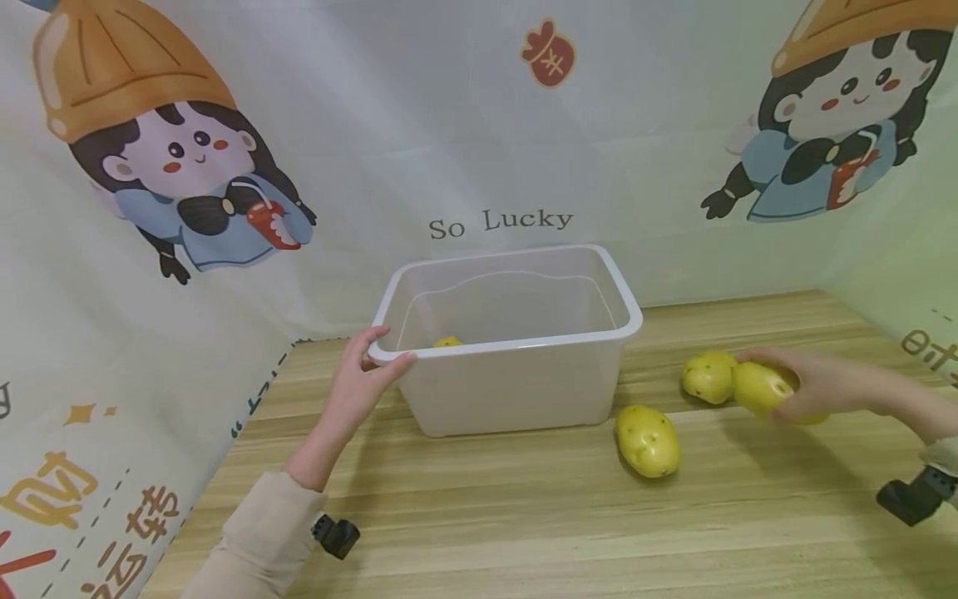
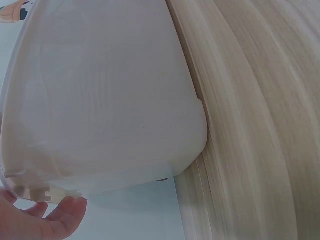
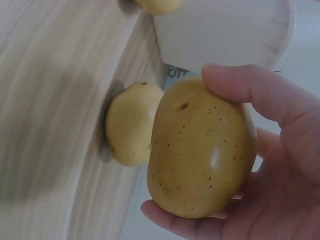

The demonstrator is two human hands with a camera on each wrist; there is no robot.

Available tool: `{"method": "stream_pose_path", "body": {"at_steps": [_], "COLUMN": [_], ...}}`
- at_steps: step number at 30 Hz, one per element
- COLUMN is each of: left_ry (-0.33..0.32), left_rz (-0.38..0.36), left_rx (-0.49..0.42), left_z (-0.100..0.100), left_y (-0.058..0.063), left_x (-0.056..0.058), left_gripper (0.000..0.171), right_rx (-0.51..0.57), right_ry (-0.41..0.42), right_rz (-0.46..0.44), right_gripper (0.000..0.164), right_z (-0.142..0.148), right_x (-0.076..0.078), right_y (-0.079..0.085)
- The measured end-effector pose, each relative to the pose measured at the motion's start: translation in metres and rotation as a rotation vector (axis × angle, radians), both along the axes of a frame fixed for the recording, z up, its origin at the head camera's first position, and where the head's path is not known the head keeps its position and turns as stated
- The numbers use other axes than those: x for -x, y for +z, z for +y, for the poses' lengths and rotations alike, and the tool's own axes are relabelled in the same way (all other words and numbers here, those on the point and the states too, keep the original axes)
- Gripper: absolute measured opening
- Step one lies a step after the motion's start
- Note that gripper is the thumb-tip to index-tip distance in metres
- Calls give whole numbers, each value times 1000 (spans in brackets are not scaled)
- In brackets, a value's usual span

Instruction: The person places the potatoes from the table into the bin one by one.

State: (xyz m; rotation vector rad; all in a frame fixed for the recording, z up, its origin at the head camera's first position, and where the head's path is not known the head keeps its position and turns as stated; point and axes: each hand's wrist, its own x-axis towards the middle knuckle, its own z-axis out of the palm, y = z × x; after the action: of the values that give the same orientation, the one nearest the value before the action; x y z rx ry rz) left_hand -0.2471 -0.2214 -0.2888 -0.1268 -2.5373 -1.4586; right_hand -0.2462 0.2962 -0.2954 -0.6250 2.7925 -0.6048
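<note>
Cartoon pictures (image 1: 198, 158) are on the white cloth (image 1: 374, 150) behind the wooden table (image 1: 486, 516). From far off, I see the left hand (image 1: 364, 378) pinch the box (image 1: 509, 387) at its near left corner. Well apart from it, the right hand (image 1: 831, 383) grips a yellow potato (image 1: 759, 387), right of the box. Two loose potatoes (image 1: 648, 442) lie there too. Something yellow (image 1: 447, 342) inside may be another.

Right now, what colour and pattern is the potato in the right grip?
The potato is yellow, speckled dark brown, clearest in the right wrist view.
</note>
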Motion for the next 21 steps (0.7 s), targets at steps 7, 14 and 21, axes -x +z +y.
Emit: {"method": "stream_pose_path", "body": {"at_steps": [7,14,21], "left_ry": [-1,0,8], "left_rz": [1,6,7], "left_rx": [3,-10,-15], "left_z": [1,0,1], "left_y": [-1,-2,-1], "left_x": [0,0,0], "left_gripper": [62,61,61], "right_rx": [3,18,13], "right_ry": [24,16,18], "right_rz": [52,66,102], "right_gripper": [75,76,75], "right_z": [-3,-8,-13], "right_x": [5,12,19], "right_y": [11,26,43]}}
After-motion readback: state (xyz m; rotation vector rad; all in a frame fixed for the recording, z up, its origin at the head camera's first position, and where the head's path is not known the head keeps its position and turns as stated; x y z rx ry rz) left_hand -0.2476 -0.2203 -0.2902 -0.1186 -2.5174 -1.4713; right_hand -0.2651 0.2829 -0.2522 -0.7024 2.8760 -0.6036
